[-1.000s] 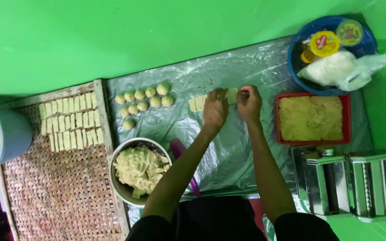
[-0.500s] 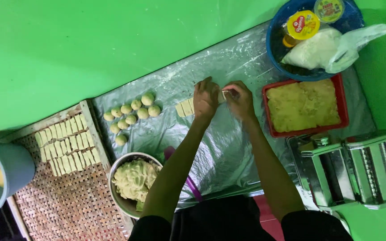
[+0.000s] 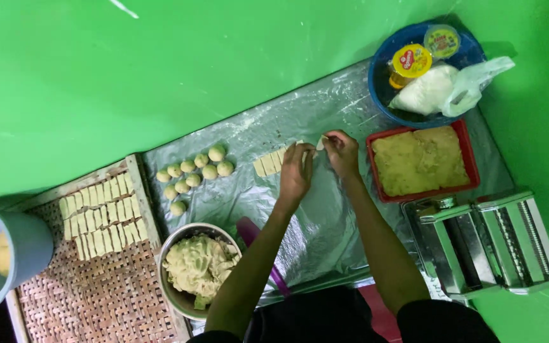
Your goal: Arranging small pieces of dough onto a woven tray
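Green floor carries a floured plastic sheet (image 3: pixel 325 222) that keeps dough from sticking. Left hand (image 3: pixel 295 173) and right hand (image 3: pixel 342 152) pinch one small dough piece (image 3: pixel 319 143) between closed fingers, beside cut strips (image 3: pixel 269 162).

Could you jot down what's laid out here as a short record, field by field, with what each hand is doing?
Setting: plastic sheet dusted with flour, on a green floor
Left hand: beside a row of cut dough pieces, fingers at a small pale piece
Right hand: pinching the same small pale piece
Dough balls: cluster left of the hands
Metal bowl: holds pale dough
Red tray: yellowish filling
Woven tray: rows of folded pieces
Pasta roller: lower right
Blue basin: white bag, two lidded cups
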